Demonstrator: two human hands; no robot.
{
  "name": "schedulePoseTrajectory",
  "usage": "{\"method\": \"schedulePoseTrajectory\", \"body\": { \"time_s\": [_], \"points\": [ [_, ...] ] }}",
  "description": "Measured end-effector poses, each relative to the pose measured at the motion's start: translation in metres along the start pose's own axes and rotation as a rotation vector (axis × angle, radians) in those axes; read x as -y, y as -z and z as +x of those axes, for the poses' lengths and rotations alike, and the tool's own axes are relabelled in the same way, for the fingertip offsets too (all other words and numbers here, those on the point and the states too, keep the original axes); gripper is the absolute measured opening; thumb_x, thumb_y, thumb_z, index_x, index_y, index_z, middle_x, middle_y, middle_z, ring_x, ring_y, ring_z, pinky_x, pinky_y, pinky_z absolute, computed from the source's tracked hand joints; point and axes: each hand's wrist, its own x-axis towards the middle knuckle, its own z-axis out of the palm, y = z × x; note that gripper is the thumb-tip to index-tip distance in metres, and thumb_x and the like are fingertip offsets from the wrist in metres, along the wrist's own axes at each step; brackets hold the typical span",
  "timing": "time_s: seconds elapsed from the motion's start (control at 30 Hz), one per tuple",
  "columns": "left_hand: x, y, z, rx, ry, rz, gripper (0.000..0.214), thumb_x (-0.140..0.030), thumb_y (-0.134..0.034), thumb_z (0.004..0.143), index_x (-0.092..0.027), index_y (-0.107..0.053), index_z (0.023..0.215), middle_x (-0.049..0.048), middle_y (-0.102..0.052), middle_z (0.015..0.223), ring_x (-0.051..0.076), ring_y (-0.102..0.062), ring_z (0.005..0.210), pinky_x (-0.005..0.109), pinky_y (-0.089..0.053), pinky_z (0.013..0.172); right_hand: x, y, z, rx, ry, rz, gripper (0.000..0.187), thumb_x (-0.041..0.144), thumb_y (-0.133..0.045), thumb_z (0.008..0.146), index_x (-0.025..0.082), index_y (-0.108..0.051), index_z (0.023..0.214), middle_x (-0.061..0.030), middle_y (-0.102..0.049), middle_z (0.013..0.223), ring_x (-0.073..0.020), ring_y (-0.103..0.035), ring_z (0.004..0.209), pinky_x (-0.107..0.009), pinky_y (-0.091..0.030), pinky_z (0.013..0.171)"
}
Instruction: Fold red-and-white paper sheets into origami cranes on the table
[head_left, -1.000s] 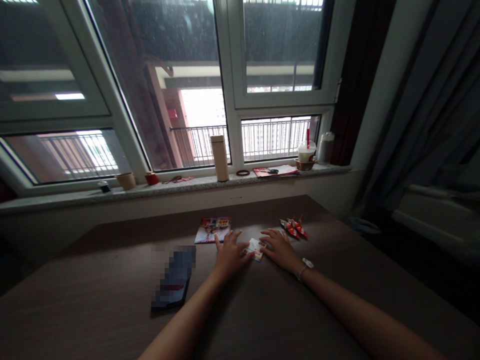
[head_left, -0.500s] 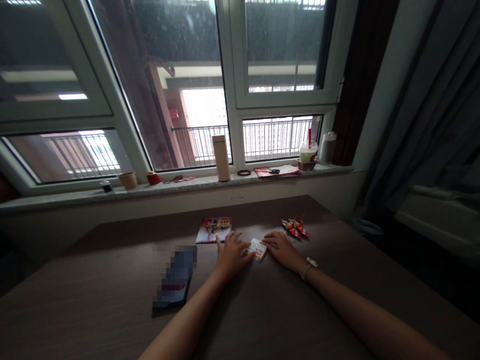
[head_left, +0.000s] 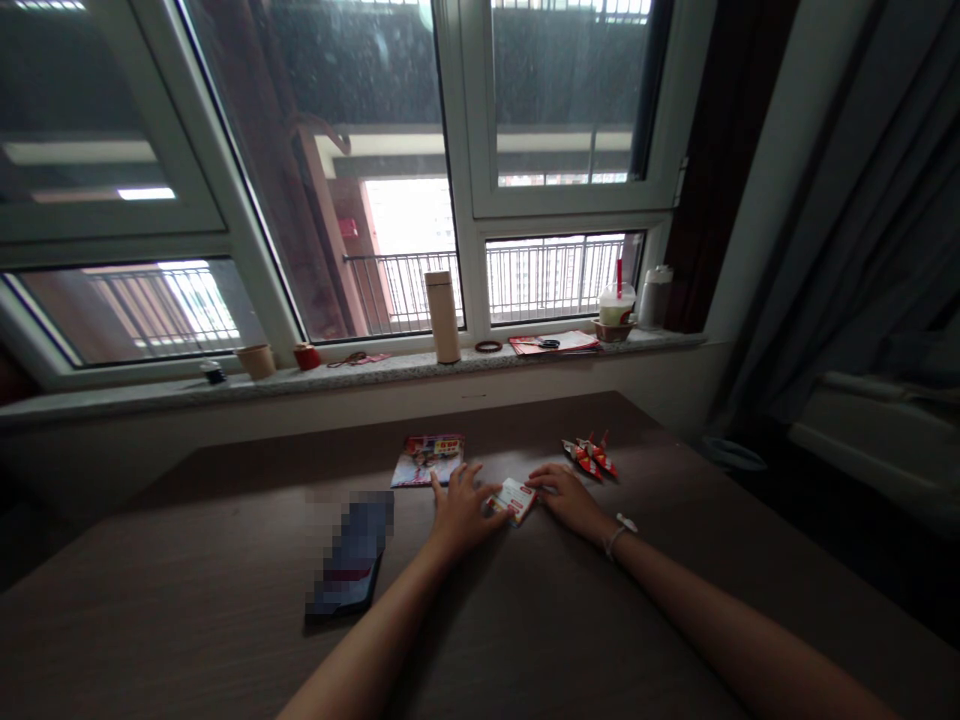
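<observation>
A small folded piece of printed paper [head_left: 514, 497], white with red and yellow patches, lies flat on the table between my hands. My left hand [head_left: 463, 508] rests at its left side, fingers spread, with the thumb and a fingertip touching the paper. My right hand [head_left: 568, 496] is at its right edge, palm down with the fingers stretched out; the fingertips are at the paper's upper right corner. Just beyond my left hand lies a stack of colourful printed sheets [head_left: 427, 461]. Red and white folded paper pieces [head_left: 589, 456] with pointed ends sit beyond my right hand.
A phone [head_left: 352, 560], partly blurred out, lies left of my left forearm on the brown table [head_left: 187, 560]. On the windowsill [head_left: 405, 364] stand a beige flask [head_left: 442, 318], a drink cup with a red straw [head_left: 617, 303] and scissors [head_left: 550, 343] on papers.
My right hand has shifted slightly to the right, showing more of the folded paper's right edge. My left hand has hardly moved.
</observation>
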Motion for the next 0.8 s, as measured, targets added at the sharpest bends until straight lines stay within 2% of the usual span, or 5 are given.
{"method": "schedulePoseTrajectory", "body": {
  "time_s": [0.23,0.43,0.57,0.8],
  "points": [
    [0.0011,0.0001,-0.0006,0.003,0.006,-0.011,0.046,-0.06,-0.067,0.077,-0.039,-0.069,0.118,0.0088,-0.047,0.148,0.04,-0.033,0.139,0.075,-0.001,0.11,-0.0017,0.0006,-0.0002,-0.025,0.025,0.036,0.026,0.027,-0.058,0.087,0.021,-0.076,0.104,-0.0094,-0.067,0.116,-0.0247,-0.057,0.114,-0.041,-0.039,0.106],
    [-0.0001,0.0013,-0.0007,0.017,0.008,-0.02,0.049,-0.062,-0.066,0.076,-0.04,-0.068,0.119,0.0088,-0.047,0.148,0.038,-0.032,0.14,0.075,-0.001,0.11,-0.001,0.0016,-0.0009,-0.042,0.053,0.082,0.029,0.029,-0.058,0.088,0.021,-0.073,0.111,-0.0096,-0.067,0.116,-0.0242,-0.057,0.114,-0.04,-0.039,0.105],
    [-0.0009,0.0032,-0.0002,0.038,0.01,-0.018,0.052,-0.065,-0.067,0.074,-0.041,-0.067,0.121,0.0087,-0.045,0.149,0.039,-0.031,0.14,0.076,-0.001,0.109,0.0013,0.0021,-0.001,-0.028,0.046,0.09,0.025,0.033,-0.059,0.089,0.024,-0.076,0.106,-0.0084,-0.067,0.115,-0.0248,-0.056,0.114,-0.041,-0.038,0.105],
    [-0.0049,0.0042,-0.0008,0.085,0.03,-0.042,0.055,-0.065,-0.067,0.073,-0.042,-0.064,0.124,0.0099,-0.042,0.151,0.041,-0.027,0.142,0.077,-0.002,0.107,0.0053,0.0009,0.0013,-0.029,0.011,0.049,0.02,0.034,-0.06,0.087,0.024,-0.074,0.097,-0.007,-0.065,0.119,-0.0249,-0.054,0.118,-0.04,-0.035,0.106]
  ]
}}
